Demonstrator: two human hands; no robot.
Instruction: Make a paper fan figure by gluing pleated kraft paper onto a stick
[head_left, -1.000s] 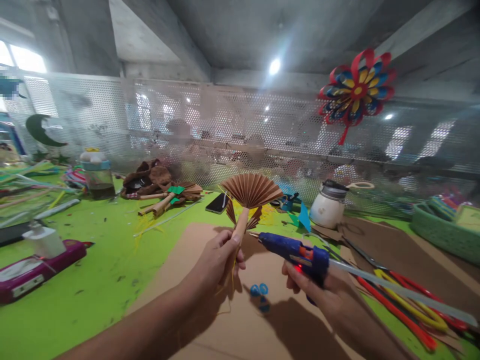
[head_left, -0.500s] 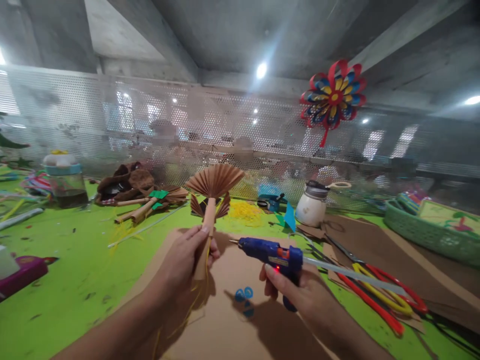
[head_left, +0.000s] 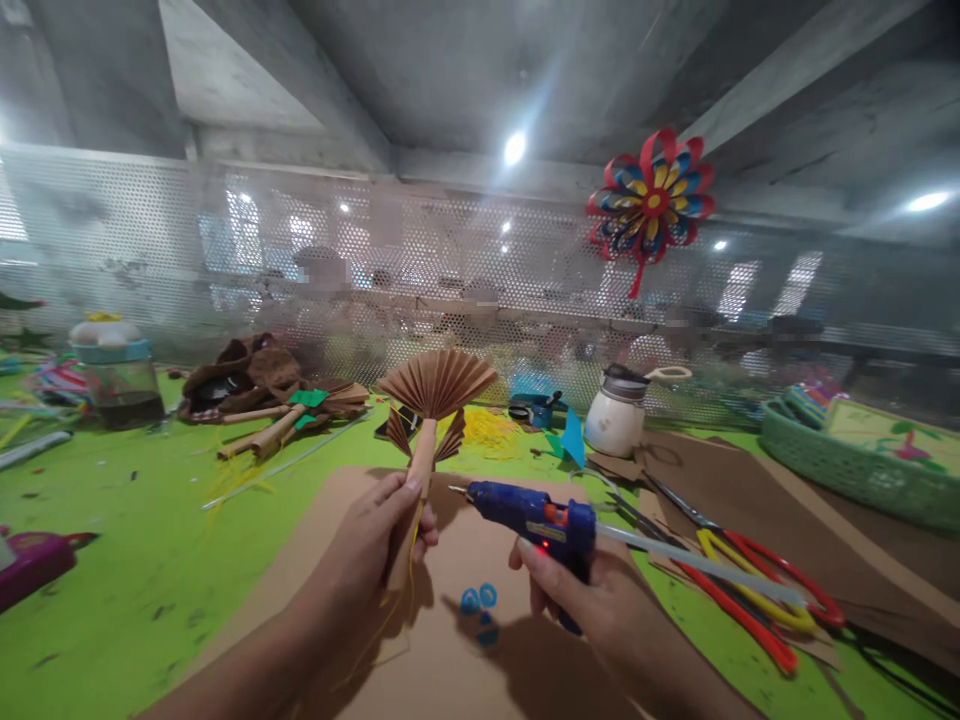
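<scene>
My left hand [head_left: 371,545] is closed round the stem of a brown paper craft [head_left: 435,395]: a pleated fan on top, two small pleated leaves below, held upright above a brown cardboard sheet [head_left: 457,660]. My right hand [head_left: 574,595] grips a blue glue gun [head_left: 536,515] with a lit red lamp and a clear glue stick out the back. Its nozzle points left, a short way from the craft's stem. Small blue paper pieces [head_left: 478,605] lie on the cardboard between my hands.
On the green table [head_left: 112,560] lie similar brown crafts [head_left: 289,410], a white jar [head_left: 619,415], scissors and red and yellow sticks [head_left: 739,590], a green basket [head_left: 862,460], a glass jar [head_left: 116,385]. A perforated screen [head_left: 375,270] with a paper flower [head_left: 649,200] backs the table.
The view has swung right, so everything shifted left in frame. The glue gun's nozzle has drifted slightly closer to the craft's stem. Both hands keep their hold.
</scene>
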